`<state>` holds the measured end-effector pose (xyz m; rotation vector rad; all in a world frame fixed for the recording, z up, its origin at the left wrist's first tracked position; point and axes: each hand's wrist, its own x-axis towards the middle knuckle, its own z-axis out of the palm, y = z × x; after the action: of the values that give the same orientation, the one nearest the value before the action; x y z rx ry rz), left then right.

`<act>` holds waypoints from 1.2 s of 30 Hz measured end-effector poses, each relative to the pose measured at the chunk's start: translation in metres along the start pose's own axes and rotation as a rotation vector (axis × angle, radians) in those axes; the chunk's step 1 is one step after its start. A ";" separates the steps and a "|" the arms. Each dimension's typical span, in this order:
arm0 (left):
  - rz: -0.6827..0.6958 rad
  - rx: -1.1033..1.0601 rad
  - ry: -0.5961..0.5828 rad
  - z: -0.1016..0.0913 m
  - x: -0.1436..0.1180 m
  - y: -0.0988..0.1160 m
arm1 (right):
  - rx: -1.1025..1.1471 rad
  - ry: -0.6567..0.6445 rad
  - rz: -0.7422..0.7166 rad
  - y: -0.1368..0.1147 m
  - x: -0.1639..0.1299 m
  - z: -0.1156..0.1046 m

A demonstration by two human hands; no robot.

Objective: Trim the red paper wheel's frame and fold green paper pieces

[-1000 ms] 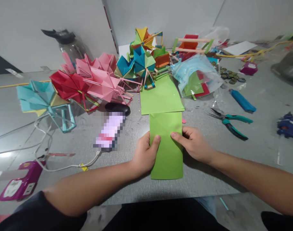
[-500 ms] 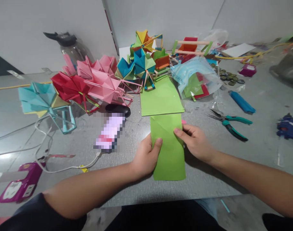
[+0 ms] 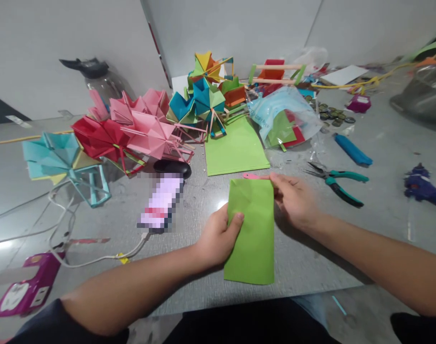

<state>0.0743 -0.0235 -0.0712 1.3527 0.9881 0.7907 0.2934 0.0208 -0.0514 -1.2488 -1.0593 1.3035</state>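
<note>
Pinning the folded green paper (image 3: 252, 234) flat on the grey table (image 3: 376, 210), the person has both hands on it, and the strip lies dead centre between them, right in front of the body. Its long axis runs away from the person, near short edge close to the table's front edge, far short edge pointing toward the loose green sheet (image 3: 235, 150) and the heap of paper pinwheels (image 3: 157, 129) beyond. The left hand (image 3: 218, 236) presses on the left long edge about midway, thumb laid over the paper, fingers curled beside it. The right hand (image 3: 295, 200) sits farther up, fingertips pinching the far right corner, so that hand is nearer the far end and the left nearer the middle. Off to the right, well apart, lie the teal-handled pliers (image 3: 338, 184), untouched, and a phone (image 3: 160, 200) rests just left of the left hand.
</note>
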 end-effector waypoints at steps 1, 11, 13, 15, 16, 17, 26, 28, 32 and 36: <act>-0.004 0.012 0.019 0.000 0.000 0.000 | 0.023 0.040 -0.001 -0.002 0.004 -0.003; 0.032 -0.013 0.178 0.001 0.003 0.006 | -0.174 -0.292 0.024 -0.003 -0.017 0.007; 0.031 0.003 0.181 0.001 0.003 0.008 | -0.199 -0.254 0.007 0.000 -0.018 0.009; 0.025 0.009 0.200 0.001 0.003 0.009 | -0.189 -0.171 -0.018 0.001 -0.013 0.007; 0.019 0.008 0.213 0.000 0.003 0.009 | -0.172 -0.114 -0.022 0.002 -0.010 0.005; 0.013 0.005 0.228 0.000 0.004 0.009 | -0.149 -0.053 -0.022 0.002 -0.006 0.003; -0.009 -0.071 0.093 0.001 0.002 0.008 | -0.004 -0.375 0.192 0.002 -0.019 0.009; -0.020 -0.080 0.054 0.001 0.001 0.007 | 0.066 -0.301 0.224 0.003 -0.018 0.012; -0.035 -0.087 0.024 0.001 -0.001 0.006 | 0.229 -0.106 0.160 -0.001 0.000 0.005; 0.005 -0.086 0.119 0.002 0.001 0.005 | 0.176 -0.076 0.043 -0.006 0.009 -0.005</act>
<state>0.0764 -0.0231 -0.0662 1.2461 1.0325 0.9161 0.2990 0.0307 -0.0466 -1.1023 -0.9529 1.4542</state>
